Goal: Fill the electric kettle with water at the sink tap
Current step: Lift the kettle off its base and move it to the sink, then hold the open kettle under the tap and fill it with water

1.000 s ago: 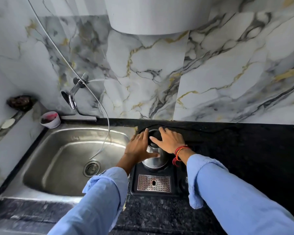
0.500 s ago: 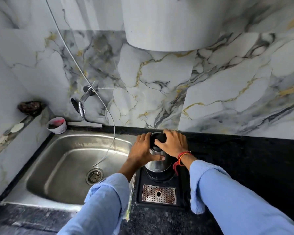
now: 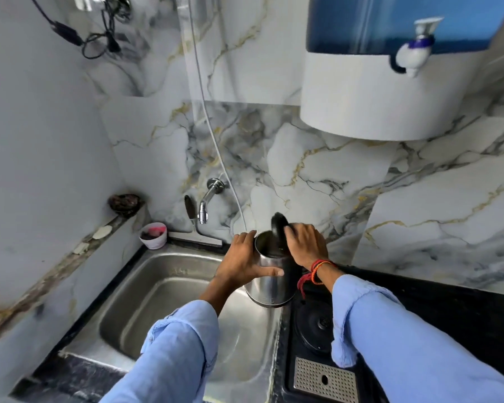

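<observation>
Kettle (image 3: pixel 269 283) between both hands, lid (image 3: pixel 278 228) seemingly raised, off base (image 3: pixel 314 330).

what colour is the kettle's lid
Black; the hinged lid stands open above the steel kettle, head view.

**Room and background, head view**

White marble-look wall panels with grey and gold veining (image 3: pixel 317 175) are covering the back wall. A plain pale side wall (image 3: pixel 41 126) is meeting a chipped stone ledge (image 3: pixel 70 257). Black speckled stone countertop (image 3: pixel 448 309) is running rightward. A white-and-blue wall-mounted water purifier (image 3: pixel 376 91) is hanging overhead. Soft, even light is falling throughout.
</observation>
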Action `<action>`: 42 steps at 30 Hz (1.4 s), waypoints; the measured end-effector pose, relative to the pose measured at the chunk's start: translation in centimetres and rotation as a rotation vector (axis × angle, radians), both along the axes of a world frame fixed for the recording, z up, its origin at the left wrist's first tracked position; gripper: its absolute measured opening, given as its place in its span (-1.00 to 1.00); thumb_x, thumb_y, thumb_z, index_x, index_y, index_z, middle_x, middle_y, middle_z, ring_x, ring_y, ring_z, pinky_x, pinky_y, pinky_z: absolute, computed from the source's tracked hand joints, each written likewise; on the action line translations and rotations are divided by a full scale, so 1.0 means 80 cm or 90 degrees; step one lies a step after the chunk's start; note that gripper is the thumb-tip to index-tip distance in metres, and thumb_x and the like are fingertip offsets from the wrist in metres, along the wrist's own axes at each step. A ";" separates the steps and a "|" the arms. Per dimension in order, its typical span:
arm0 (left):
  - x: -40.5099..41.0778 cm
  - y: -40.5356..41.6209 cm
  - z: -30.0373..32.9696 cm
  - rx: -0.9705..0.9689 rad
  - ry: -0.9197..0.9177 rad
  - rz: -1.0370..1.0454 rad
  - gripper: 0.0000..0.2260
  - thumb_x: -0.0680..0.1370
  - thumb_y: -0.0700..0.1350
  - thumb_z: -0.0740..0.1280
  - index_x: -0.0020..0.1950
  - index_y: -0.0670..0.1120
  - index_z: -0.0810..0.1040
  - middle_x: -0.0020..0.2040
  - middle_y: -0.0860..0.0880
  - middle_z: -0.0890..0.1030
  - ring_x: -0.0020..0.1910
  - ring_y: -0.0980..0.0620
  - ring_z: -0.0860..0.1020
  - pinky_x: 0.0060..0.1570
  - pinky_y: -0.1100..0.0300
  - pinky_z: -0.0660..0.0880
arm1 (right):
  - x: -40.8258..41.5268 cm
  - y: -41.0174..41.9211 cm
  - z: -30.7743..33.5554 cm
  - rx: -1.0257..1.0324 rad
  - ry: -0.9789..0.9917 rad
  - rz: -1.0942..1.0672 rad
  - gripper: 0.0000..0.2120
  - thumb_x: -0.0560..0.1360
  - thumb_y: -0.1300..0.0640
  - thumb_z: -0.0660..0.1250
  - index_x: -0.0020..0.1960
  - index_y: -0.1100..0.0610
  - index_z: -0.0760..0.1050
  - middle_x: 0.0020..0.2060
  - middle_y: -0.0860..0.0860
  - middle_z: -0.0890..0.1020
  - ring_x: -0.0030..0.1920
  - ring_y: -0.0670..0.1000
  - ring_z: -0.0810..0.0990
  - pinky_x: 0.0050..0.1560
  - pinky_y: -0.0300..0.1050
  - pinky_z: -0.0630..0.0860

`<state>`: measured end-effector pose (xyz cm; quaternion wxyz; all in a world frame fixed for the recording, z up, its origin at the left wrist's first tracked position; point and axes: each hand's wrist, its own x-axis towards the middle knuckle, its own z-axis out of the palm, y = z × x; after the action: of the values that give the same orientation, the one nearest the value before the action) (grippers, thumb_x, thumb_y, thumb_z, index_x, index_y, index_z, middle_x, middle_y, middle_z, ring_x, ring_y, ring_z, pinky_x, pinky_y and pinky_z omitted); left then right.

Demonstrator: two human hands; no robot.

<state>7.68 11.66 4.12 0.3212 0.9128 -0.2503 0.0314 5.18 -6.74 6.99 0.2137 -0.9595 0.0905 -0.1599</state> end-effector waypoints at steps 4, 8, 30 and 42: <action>0.035 0.058 -0.012 0.004 0.024 -0.022 0.17 0.15 0.52 0.49 0.54 -0.16 0.27 0.34 -0.15 0.48 0.37 -0.12 0.39 0.39 0.02 0.36 | 0.027 0.045 -0.017 0.049 0.004 -0.032 -0.70 0.54 0.35 0.07 0.21 0.32 0.45 0.13 0.33 0.55 0.15 0.34 0.47 0.15 0.20 0.42; 0.072 0.119 -0.028 0.016 0.019 -0.067 0.00 0.19 0.54 0.45 0.42 -0.07 0.37 0.19 -0.05 0.49 0.26 -0.06 0.42 0.33 -0.02 0.43 | 0.060 0.100 -0.035 0.090 0.012 -0.073 -0.73 0.58 0.30 0.08 0.19 0.34 0.45 0.12 0.36 0.53 0.17 0.34 0.45 0.19 0.16 0.40; 0.288 0.180 -0.031 0.122 0.005 0.120 -0.48 0.50 0.34 0.35 -0.26 -0.14 0.56 -0.25 -0.19 0.66 -0.18 -0.24 0.63 -0.20 0.01 0.48 | 0.230 0.251 -0.111 0.174 0.139 -0.149 -0.72 0.58 0.31 0.11 0.26 0.33 0.40 0.12 0.34 0.52 0.15 0.34 0.47 0.14 0.21 0.45; 0.326 0.181 -0.054 0.118 0.116 -0.025 -0.63 0.53 0.09 0.35 -0.34 -0.13 0.43 -0.25 -0.23 0.62 -0.15 -0.26 0.58 -0.13 -0.05 0.50 | 0.256 0.234 -0.133 0.190 0.173 -0.148 -0.60 0.65 0.14 -0.07 0.31 0.34 0.36 0.30 0.30 0.44 0.33 0.27 0.36 0.37 0.14 0.22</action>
<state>33.75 26.11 -0.23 0.2575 0.9325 -0.2399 -0.0812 25.62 11.97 -3.64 0.3192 -0.9130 0.2512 -0.0377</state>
